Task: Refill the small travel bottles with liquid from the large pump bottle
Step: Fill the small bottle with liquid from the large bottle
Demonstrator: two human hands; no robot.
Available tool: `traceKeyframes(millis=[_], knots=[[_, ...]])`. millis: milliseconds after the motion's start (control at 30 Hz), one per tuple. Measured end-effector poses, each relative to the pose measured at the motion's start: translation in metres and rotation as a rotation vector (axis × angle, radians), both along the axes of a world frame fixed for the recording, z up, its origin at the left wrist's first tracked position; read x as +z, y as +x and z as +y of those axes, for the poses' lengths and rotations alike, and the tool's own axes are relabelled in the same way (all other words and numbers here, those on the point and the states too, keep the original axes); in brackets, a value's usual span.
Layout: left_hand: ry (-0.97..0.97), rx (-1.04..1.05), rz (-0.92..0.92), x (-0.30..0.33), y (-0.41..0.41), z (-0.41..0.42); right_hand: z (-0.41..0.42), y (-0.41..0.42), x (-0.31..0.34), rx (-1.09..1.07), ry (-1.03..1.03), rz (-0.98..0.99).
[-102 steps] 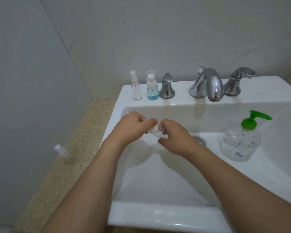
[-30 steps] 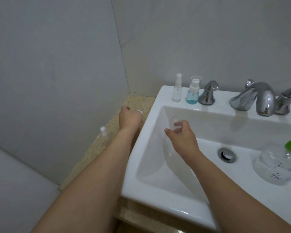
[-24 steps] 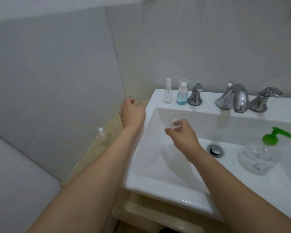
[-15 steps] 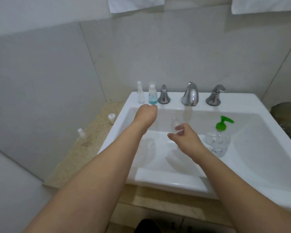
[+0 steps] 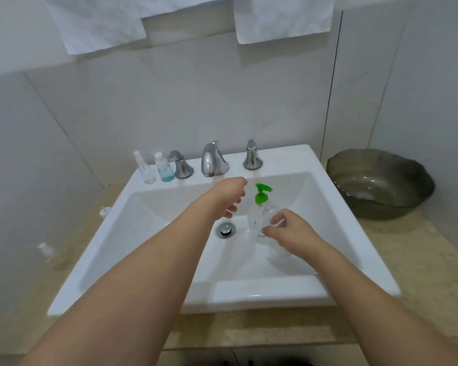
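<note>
Head view: inside the sink (image 5: pixel 328 204), the right hand (image 5: pixel 288 233) pinches a small clear travel bottle (image 5: pixel 275 220) just in front of the green-topped pump bottle (image 5: pixel 261 207). The left hand (image 5: pixel 229 198) hovers beside the pump, fingers loosely curled, holding nothing. 2 more small bottles (image 5: pixel 156 169) stand on the sink's back ledge — 1 looks empty, so filling seems barely begun.

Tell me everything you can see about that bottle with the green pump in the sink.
The pump bottle is round and clear, plastic by the look, with a green pump head and faint dark writing on its side. It stands upright in the white sink, right of the drain. The right hand, holding a small clear bottle, partly covers it. The left hand hovers beside the pump.
</note>
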State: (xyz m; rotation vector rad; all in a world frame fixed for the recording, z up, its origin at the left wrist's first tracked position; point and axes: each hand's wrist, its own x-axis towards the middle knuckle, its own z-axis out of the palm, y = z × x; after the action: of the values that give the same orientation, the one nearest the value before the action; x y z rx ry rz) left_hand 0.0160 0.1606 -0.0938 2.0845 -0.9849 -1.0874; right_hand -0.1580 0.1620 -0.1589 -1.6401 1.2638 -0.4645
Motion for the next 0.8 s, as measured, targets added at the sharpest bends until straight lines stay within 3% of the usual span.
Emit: traceKeyframes(millis=[267, 633, 800], knots=[[0.070, -0.022, 0.007, -0.005, -0.023, -0.043, -0.014, -0.001, -0.004, -0.145, -0.115, -0.031], [0.296, -0.023, 0.076, -0.006, -0.020, -0.074, -0.035, 0.002, -0.001, -0.090, -0.205, 0.092], [0.361, -0.015, 0.044, -0.006, -0.029, -0.081, -0.038, 0.003, -0.008, -0.047, -0.203, 0.027]])
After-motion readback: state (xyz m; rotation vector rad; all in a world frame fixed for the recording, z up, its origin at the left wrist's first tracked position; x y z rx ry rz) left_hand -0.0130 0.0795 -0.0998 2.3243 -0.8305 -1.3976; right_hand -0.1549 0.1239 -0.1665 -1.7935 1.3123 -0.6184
